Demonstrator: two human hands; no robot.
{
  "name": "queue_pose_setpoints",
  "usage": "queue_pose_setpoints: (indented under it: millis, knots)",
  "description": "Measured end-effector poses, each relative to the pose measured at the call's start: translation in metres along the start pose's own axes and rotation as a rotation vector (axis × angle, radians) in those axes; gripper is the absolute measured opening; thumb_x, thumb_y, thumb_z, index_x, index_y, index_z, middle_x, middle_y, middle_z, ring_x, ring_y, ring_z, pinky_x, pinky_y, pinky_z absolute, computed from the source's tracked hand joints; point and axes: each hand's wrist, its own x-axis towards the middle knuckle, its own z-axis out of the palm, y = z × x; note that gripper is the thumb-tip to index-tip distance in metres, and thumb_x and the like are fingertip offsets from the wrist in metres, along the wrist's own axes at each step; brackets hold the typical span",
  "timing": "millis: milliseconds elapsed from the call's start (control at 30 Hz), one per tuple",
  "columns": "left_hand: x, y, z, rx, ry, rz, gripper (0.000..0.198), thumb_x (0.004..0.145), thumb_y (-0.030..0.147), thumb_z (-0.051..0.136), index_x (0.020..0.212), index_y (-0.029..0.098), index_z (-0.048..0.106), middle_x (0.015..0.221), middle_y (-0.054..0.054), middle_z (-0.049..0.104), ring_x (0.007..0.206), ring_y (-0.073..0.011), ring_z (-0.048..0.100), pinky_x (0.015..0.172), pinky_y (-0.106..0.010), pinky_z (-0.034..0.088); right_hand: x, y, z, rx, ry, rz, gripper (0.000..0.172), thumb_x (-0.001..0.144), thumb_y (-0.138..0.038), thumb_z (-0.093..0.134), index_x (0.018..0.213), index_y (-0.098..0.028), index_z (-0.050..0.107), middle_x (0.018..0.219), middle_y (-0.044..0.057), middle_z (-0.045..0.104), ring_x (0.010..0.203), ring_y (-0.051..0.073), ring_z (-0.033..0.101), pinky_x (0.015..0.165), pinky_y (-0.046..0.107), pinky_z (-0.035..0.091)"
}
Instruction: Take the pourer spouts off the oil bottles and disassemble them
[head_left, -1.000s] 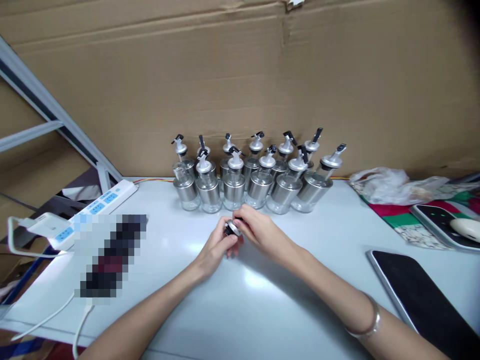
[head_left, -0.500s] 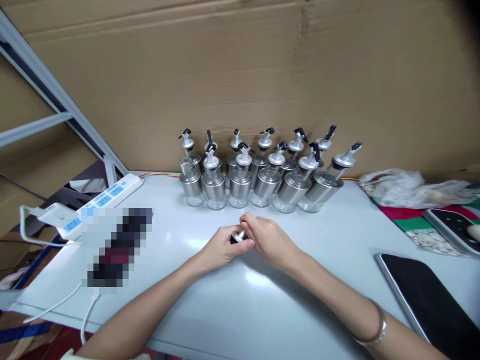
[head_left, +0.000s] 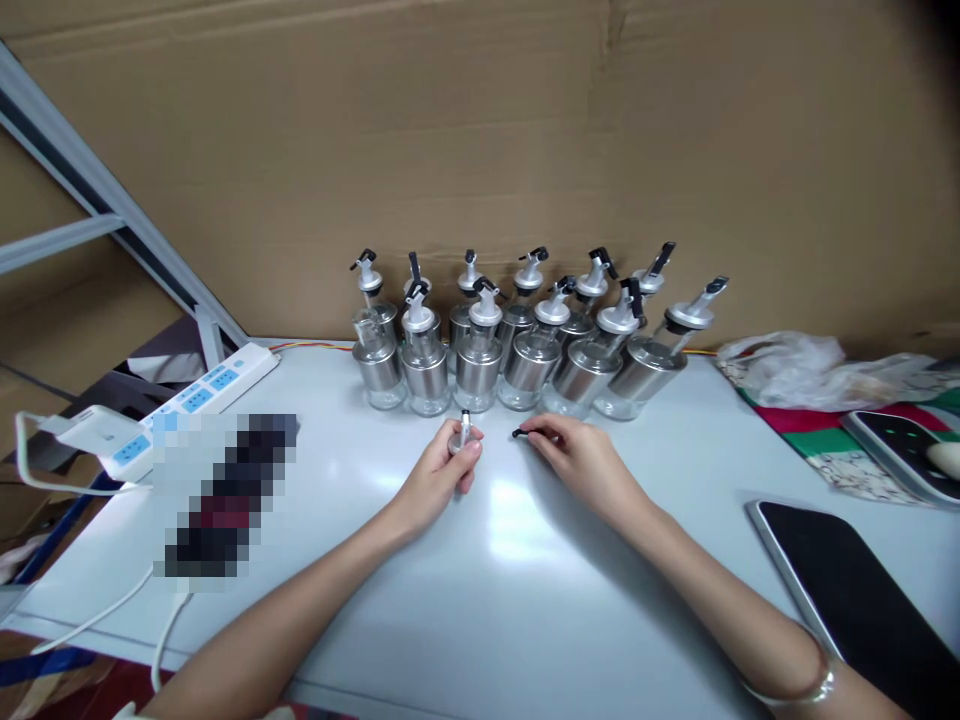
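A wall of brown corrugated cardboard (head_left: 480,150) closes off the whole back, with 1 vertical seam right of centre. In front of it stands a glossy white table (head_left: 525,620), and a soft patch of reflected light lies on its middle. At the left, a grey metal frame (head_left: 112,210) slants down behind the table's edge, with more cardboard behind it.

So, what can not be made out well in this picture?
Head view only:
- Thing to the left of the left hand: a pixelated patch covers it.
- Cap in the left hand: its lower part is hidden by that hand.
- Black part pinched by the right hand: too small to identify.
- Back-row bottles: bodies hidden by the front row.
- Tablet: cut off by the right and bottom edges.
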Motion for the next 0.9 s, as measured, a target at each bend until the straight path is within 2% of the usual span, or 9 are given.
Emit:
queue_pose_setpoints:
  millis: [133, 333, 533, 733, 833, 900]
  knots:
    - [-0.005, 0.006, 0.002, -0.005, -0.020, -0.029, 0.044, 0.081, 0.060, 0.052, 0.086, 0.017, 0.050, 0.063, 0.005, 0.041, 0.053, -0.0090, 0.041, 0.053, -0.022, 0.033, 0.000, 0.007, 0.000, -0.097, 0.015, -0.053, 0.021, 0.085, -0.015, 0.044, 0.087, -0.017, 0.065, 0.086, 0.010, 0.069, 0.081, 0.026, 0.061, 0.074, 0.039, 0.047]
    - [-0.007, 0.010, 0.004, -0.022, -0.025, -0.066, 0.051, 0.077, 0.067, 0.050, 0.083, 0.016, 0.054, 0.062, 0.004, 0.041, 0.053, -0.0096, 0.041, 0.053, -0.023, 0.033, -0.004, 0.008, -0.001, -0.206, 0.017, -0.137, 0.018, 0.083, -0.016, 0.051, 0.093, -0.016, 0.067, 0.101, 0.015, 0.061, 0.096, 0.032, 0.053, 0.082, 0.046, 0.045]
    - [-0.005, 0.010, 0.003, -0.040, -0.005, -0.083, 0.050, 0.077, 0.066, 0.052, 0.082, 0.016, 0.053, 0.060, 0.005, 0.041, 0.052, -0.0096, 0.041, 0.052, -0.023, 0.033, -0.015, 0.010, -0.005, -0.293, -0.012, -0.163, 0.026, 0.088, -0.014, 0.043, 0.101, -0.011, 0.066, 0.091, 0.014, 0.060, 0.086, 0.028, 0.054, 0.078, 0.044, 0.048]
    - [-0.007, 0.009, 0.005, -0.073, -0.022, -0.099, 0.046, 0.077, 0.060, 0.055, 0.083, 0.015, 0.053, 0.059, 0.006, 0.041, 0.054, -0.0093, 0.040, 0.053, -0.023, 0.031, -0.021, 0.013, 0.000, -0.309, -0.040, -0.196, 0.030, 0.091, -0.017, 0.042, 0.111, -0.009, 0.063, 0.098, 0.015, 0.059, 0.089, 0.027, 0.054, 0.078, 0.042, 0.049]
    - [-0.008, 0.009, 0.005, -0.125, -0.058, -0.134, 0.040, 0.078, 0.055, 0.056, 0.082, 0.015, 0.053, 0.058, 0.006, 0.039, 0.053, -0.0091, 0.038, 0.054, -0.022, 0.029, -0.022, 0.004, -0.002, -0.315, 0.002, -0.217, 0.028, 0.092, -0.020, 0.042, 0.109, -0.010, 0.063, 0.099, 0.015, 0.059, 0.091, 0.028, 0.054, 0.077, 0.045, 0.047]
    - [-0.009, 0.011, 0.005, -0.185, -0.135, -0.188, 0.039, 0.080, 0.054, 0.050, 0.077, 0.015, 0.052, 0.052, 0.007, 0.034, 0.049, -0.0089, 0.035, 0.053, -0.023, 0.027, -0.023, -0.006, -0.005, -0.249, 0.056, -0.254, 0.027, 0.095, -0.024, 0.041, 0.108, -0.013, 0.061, 0.098, 0.013, 0.061, 0.091, 0.027, 0.054, 0.078, 0.044, 0.046]
